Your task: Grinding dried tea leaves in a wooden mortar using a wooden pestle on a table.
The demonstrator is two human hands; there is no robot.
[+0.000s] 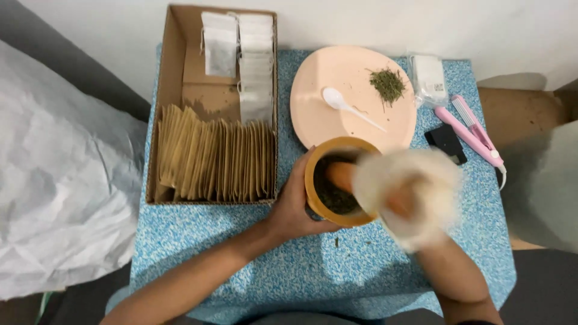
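Observation:
A round wooden mortar (318, 157) holding dark green crushed leaves (334, 195) stands on the blue speckled table (241, 241). My left hand (294, 204) clasps the mortar's left side. My right hand (409, 195), in a white glove and blurred by motion, grips a wooden pestle (342, 174) whose end is down in the leaves.
A cardboard box (171, 90) at the left holds several brown paper sachets (211, 162) and white filter bags (256, 66). Behind the mortar lies a pink plate (337, 72) with a white spoon (343, 103) and dried green leaves (387, 83). A clear packet (428, 77), pink sealer (472, 129) and black object (445, 141) sit at right.

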